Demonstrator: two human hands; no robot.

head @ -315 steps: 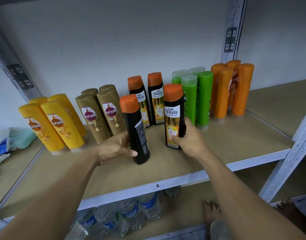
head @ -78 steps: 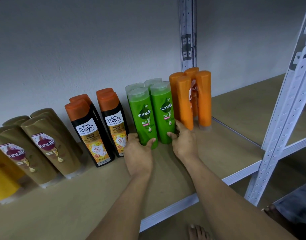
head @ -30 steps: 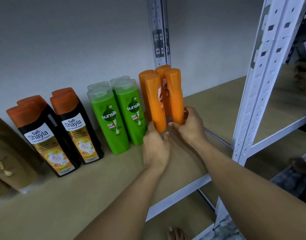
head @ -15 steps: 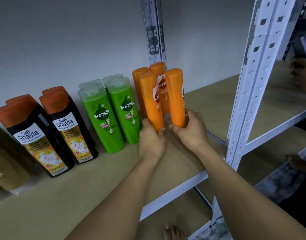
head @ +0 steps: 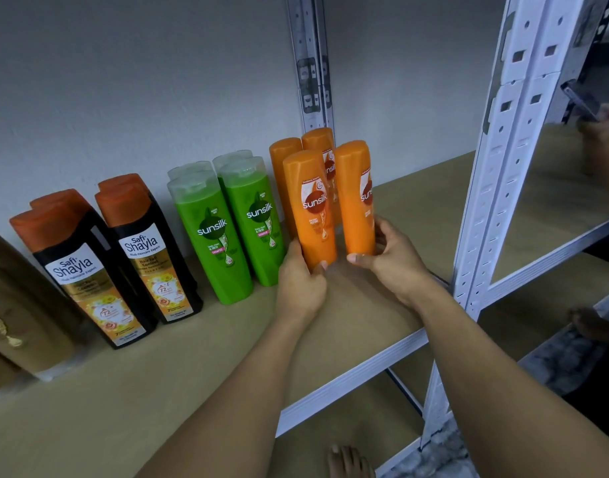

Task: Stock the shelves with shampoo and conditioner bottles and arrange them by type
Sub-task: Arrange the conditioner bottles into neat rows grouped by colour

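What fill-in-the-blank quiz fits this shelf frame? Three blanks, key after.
1. The left hand grips the front-left orange bottle, whose label reads ____.
2. The right hand grips the front-right orange bottle; behind the pair, the rear orange bottles number ____.
3. The four shampoo bottles immediately right of the black Shayla bottles are coloured ____.
Answers: sunsilk; two; green.

Brown btls (head: 16, 305) cut off, L edge; rear orange btls (head: 285, 150) mostly hidden; foot (head: 348, 462) cropped at bottom.
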